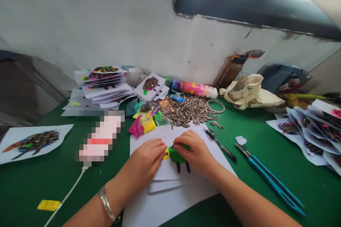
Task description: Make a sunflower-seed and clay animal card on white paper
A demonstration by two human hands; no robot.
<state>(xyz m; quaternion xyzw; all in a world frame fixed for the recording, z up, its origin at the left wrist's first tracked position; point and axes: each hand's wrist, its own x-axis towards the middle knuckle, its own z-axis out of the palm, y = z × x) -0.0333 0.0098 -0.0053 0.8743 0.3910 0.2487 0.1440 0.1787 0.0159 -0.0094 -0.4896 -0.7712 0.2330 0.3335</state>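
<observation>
White paper sheets (165, 202) lie in front of me, bearing a green clay body (175, 156) with a yellow head (166, 154) and two dark legs (178, 167). My left hand (149, 156) rests at the left of the yellow head, its fingers pressed together; whatever they hold, if anything, is hidden. Over the green body, my right hand (193, 150) is closed in a pinch on a small dark piece, which looks like a seed (174, 145). Behind the sheets lies a heap of striped seeds (189, 110).
Clay packets (144, 122) sit left of the seeds. A pen (222, 147) and blue tweezers (274, 181) lie to the right. Stacks of decorated cards (106, 90) stand back left, others (317, 131) far right. A white cable (69, 195) runs at the left.
</observation>
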